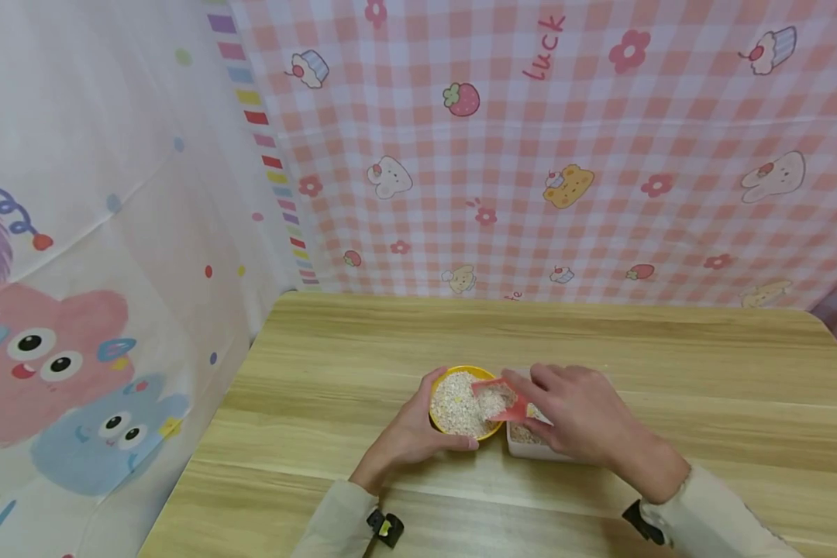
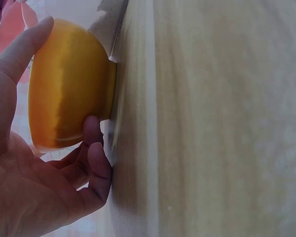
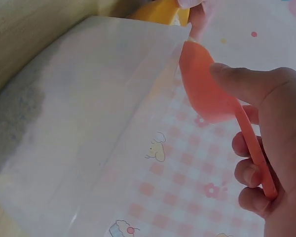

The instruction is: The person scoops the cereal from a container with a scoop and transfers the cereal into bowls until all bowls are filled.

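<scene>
left hand [image 1: 408,438] fingers cup the yellow bowl [image 1: 460,403] (full of grain); right hand [image 1: 579,415] fingers pinch a red scoop [image 1: 502,397].

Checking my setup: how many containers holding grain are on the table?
2: a yellow bowl gripped by the left hand, and a white tub beside it, partly hidden under the right hand.

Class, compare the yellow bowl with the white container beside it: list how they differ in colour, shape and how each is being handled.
The bowl is yellow and round; the container is white and straight-sided. The left hand grips the bowl, while the right hand, holding a red scoop, reaches over the container without gripping it. The bowl looks almost full; the container's contents are mostly hidden. Both hold pale grain and stand on the wooden table.
</scene>
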{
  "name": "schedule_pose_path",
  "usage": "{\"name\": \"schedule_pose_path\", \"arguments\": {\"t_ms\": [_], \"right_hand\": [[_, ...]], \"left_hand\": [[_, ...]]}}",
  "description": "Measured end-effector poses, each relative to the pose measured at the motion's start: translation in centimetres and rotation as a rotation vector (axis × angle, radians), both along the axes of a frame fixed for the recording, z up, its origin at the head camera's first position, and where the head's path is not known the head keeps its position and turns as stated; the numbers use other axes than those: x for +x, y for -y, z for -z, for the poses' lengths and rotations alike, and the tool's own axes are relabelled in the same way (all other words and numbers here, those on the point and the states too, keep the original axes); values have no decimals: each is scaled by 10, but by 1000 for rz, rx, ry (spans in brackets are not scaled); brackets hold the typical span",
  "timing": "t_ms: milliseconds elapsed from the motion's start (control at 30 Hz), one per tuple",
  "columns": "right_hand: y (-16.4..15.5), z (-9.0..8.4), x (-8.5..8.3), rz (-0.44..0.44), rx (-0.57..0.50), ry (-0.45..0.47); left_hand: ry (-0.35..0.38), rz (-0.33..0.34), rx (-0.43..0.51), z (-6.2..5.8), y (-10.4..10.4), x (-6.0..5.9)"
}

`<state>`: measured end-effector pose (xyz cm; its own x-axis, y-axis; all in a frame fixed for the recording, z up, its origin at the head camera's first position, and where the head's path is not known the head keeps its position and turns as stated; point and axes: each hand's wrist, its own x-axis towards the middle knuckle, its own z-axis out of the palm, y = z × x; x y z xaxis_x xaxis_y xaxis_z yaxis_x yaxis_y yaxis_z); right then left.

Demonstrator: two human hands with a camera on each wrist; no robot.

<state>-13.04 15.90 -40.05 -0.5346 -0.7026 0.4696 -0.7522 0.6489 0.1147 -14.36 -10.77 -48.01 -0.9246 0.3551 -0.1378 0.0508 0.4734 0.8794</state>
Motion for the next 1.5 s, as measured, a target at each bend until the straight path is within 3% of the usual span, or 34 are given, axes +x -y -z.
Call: {"name": "schedule_pose_path", "arguments": {"t_ms": [500,700,1000,1367,1500], "right_hand": [[-1,-5,-1,-121,115,-248],[-7,-6,-1,-102,205,-288],[-14,-7,-1,-35,26,-286],[-42,-9,9,71,-43,-150],[-52,-10,13,117,-18,-48]], "left_hand": [[2,5,15,-2,-1,0],[-3,3,7,-2,-1,0],[-3,-4,9,-1,-1,1],[-17,12,-7,-4,1,2],[-49,-6,-59,-11,2,3]]}}
